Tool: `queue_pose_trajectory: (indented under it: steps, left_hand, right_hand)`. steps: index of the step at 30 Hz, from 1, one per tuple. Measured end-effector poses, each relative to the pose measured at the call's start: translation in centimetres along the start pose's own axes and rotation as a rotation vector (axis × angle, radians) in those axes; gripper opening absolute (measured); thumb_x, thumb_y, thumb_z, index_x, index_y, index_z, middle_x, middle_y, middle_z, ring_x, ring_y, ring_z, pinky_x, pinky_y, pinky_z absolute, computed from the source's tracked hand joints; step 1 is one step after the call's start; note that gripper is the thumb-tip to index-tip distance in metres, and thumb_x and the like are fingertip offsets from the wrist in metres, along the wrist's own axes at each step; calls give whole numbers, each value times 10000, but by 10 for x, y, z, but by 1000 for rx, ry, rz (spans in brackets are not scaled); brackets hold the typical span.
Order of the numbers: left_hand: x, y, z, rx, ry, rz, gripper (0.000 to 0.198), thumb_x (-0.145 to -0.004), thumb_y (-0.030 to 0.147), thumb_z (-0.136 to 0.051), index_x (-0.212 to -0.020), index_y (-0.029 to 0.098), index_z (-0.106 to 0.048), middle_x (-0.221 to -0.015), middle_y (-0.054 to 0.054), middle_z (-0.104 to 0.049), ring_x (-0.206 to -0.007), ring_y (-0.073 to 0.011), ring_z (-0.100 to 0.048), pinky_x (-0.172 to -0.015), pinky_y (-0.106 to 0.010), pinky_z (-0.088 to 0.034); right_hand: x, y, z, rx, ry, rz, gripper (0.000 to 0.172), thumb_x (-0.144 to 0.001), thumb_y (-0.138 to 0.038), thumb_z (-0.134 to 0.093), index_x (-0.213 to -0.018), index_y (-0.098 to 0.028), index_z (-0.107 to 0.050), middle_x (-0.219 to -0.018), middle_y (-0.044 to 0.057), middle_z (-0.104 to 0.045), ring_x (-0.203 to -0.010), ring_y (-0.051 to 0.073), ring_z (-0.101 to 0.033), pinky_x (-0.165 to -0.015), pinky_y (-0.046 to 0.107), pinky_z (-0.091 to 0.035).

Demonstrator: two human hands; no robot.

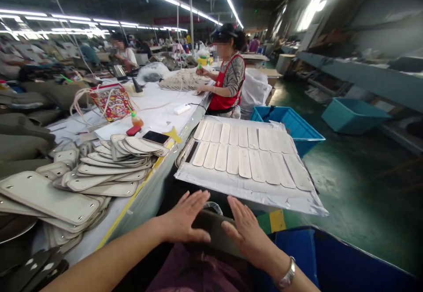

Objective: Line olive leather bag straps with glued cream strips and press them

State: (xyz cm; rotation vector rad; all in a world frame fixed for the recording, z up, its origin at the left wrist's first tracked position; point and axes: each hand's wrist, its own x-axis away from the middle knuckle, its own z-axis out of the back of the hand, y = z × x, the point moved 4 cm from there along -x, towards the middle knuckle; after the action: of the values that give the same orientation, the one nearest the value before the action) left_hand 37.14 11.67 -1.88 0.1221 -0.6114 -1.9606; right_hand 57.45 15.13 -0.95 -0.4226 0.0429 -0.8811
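Left grip (184,219) and right grip (245,229) hover, thumbs apart from fingers, palms probably down.

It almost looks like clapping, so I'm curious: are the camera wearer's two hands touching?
Apart. The head view shows a clear gap all the way between the left hand and the right hand, with background showing through.

The left edge clips the pile of pale panels (49,197).
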Motion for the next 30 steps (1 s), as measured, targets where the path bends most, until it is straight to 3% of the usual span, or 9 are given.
queue_pose_trajectory:
  steps: [3, 7, 10, 14, 17, 20, 23, 26, 30]
  left_hand:
    - [-1, -12, 26, -32, 332, 123, 806, -871, 647, -194, -1455, 102, -91, -1501, -141, -127, -1384, -249, -84, -1114, -465, -92]
    - [-20, -17, -12, -197, 203, 61, 732, -850, 658, -288, -1407, 185, -307, -1460, -133, -273, -1358, -303, -181, -1072, -566, -92]
    - [-20, -23, -31, -196, 173, 52, 711, -862, 631, -306, -1407, 174, -301, -1446, -129, -306, -1349, -280, -217, -1076, -547, -119]
    - [-2, -27, -20, -110, 322, 102, 692, -899, 558, -286, -1428, 117, -209, -1450, -148, -289, -1358, -244, -204, -1091, -488, -155]
    - [-1, 2, -23, -134, 305, -26, 917, -768, 682, -438, -1441, 127, -155, -1461, -157, -259, -1355, -273, -206, -1100, -502, -106]
    - [-18, 45, -50, -150, 66, -174, 1107, -590, 727, -590, -1437, 136, -190, -1446, -163, -290, -1328, -307, -258, -1091, -531, -100]
    - [-39, 72, -71, -162, -30, -130, 1098, -529, 585, -706, -1412, 105, -265, -1400, -177, -363, -1277, -324, -327, -1079, -519, -155]
    - [-49, 80, -71, -134, 12, -120, 1054, -533, 477, -712, -1405, 80, -272, -1312, -170, -451, -1198, -306, -403, -1057, -472, -228]
    - [-48, 77, -50, -23, 57, -134, 1000, -572, 401, -680, -1413, 106, -226, -1250, -137, -491, -1145, -269, -444, -1016, -426, -301]
  right_hand:
    - [-8, -4, 13, 51, 293, -18, 664, -917, -484, -287, -1427, -68, -200, -1465, 165, -259, -1364, 259, -199, -1094, 489, -219]
    - [-22, -13, -27, 61, 266, 46, 651, -852, -526, -449, -1363, -129, -374, -1392, 160, -402, -1330, 304, -273, -1082, 558, -164]
    - [-29, 12, -40, -320, 170, -39, 648, -848, -574, -414, -1329, -140, -425, -1342, 154, -467, -1285, 267, -367, -1074, 506, -227]
    - [-3, 82, -31, -936, 322, -381, 660, -904, -582, -106, -1356, -177, -367, -1351, 142, -455, -1238, 190, -439, -999, 426, -357]
    - [38, 106, -60, -1106, 334, -670, 723, -869, -643, -131, -1256, -137, -472, -1236, 191, -543, -1115, 245, -549, -864, 460, -446]
    - [58, 81, -116, -1426, 90, -715, 761, -832, -697, -158, -1060, -116, -593, -996, 170, -654, -909, 243, -637, -766, 433, -488]
    - [57, 45, -153, -1795, -67, -673, 740, -816, -711, -190, -1058, -133, -584, -949, 126, -659, -851, 222, -634, -759, 396, -489]
    - [54, 36, -159, -1886, -18, -708, 640, -836, -642, -255, -1077, -131, -556, -948, 120, -657, -830, 224, -629, -755, 402, -487]
    - [66, 46, -139, -1948, 51, -752, 505, -845, -555, -319, -1018, -147, -562, -911, 105, -664, -800, 221, -633, -763, 415, -486]
